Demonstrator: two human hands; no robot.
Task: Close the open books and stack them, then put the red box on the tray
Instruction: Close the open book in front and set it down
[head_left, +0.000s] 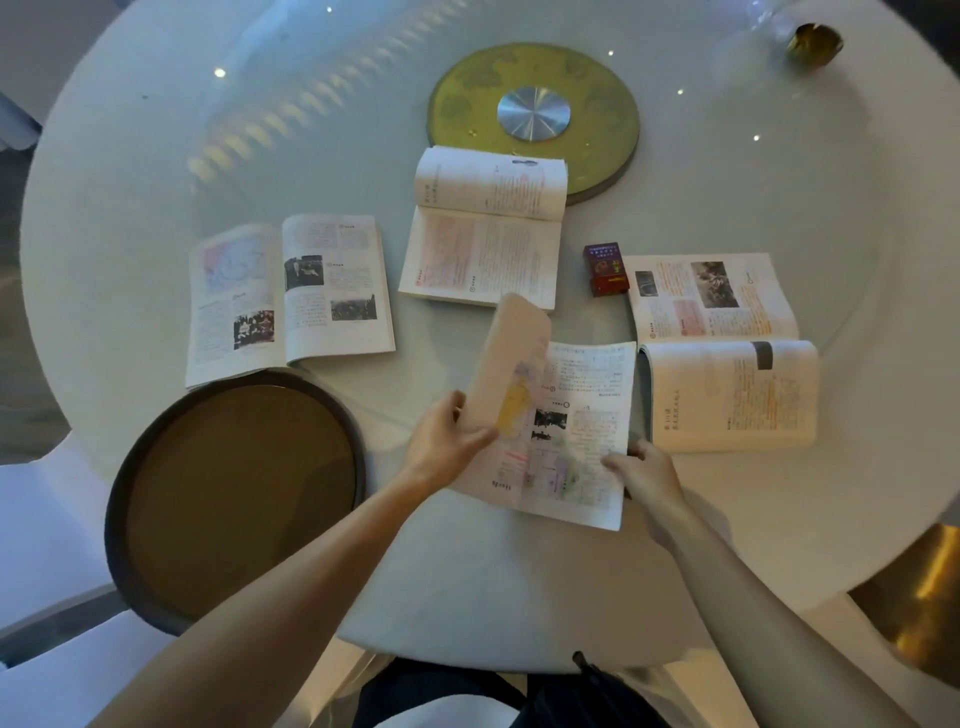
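Note:
Several open books lie on the round white table. The nearest book is half folded: my left hand grips its raised left half, which stands up and curls over. My right hand holds the book's lower right edge. Three other books lie open: one at the left, one in the middle, one at the right. The small red box stands between the middle and right books. A round dark-rimmed brown tray sits at the near left, overhanging the table's edge.
A gold disc with a metal hub sits at the table's centre. A gold object stands at the far right. White chairs are at the near left, and a gold stand at the near right.

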